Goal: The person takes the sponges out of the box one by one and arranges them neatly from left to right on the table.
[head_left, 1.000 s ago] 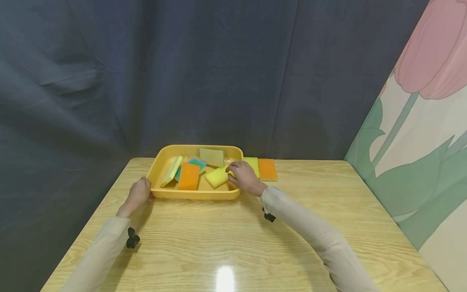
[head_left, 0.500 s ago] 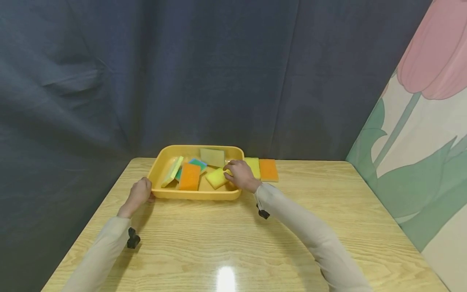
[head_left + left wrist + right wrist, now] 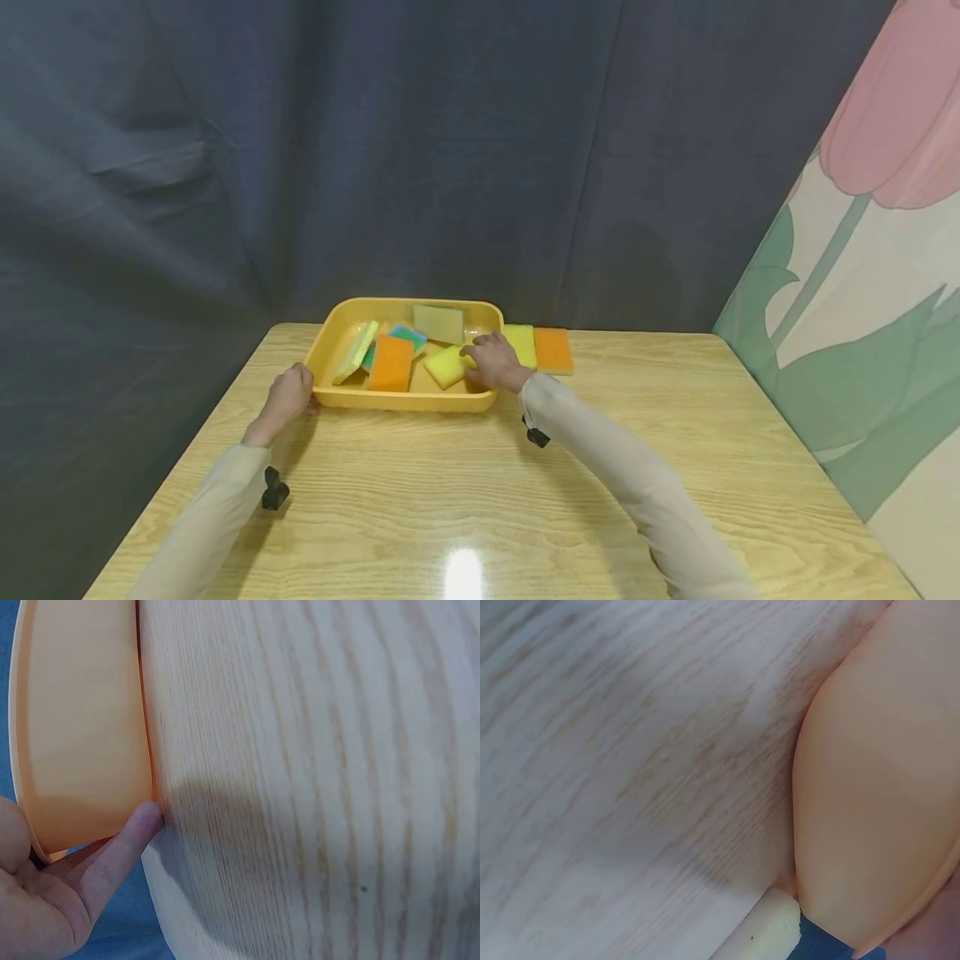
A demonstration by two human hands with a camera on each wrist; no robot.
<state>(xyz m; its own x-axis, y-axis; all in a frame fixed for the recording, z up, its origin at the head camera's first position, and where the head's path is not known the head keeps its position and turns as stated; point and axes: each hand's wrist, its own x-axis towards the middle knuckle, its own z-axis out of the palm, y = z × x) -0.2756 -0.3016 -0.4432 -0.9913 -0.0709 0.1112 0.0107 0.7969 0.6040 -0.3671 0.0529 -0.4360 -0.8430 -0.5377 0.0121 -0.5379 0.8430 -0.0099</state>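
A yellow plastic tray stands at the table's far left. My left hand grips its near left corner; in the left wrist view one finger reaches along the tray's underside, by the table. My right hand is over the tray's right wall, fingers bent down over the right end of a yellow sponge. I cannot tell whether those fingers pinch it. The tray also holds an orange sponge, a light yellow sponge leaning at the left, a blue-green sponge and a grey-green sponge against the back.
Right of the tray, a yellow sponge and an orange sponge lie side by side on the wooden table. A dark blue curtain hangs behind the table. At the right is a wall with painted tulips.
My right hand has shifted slightly to the left and lower over the yellow sponge. The left hand stays at the tray's corner, and the sponges look unmoved.
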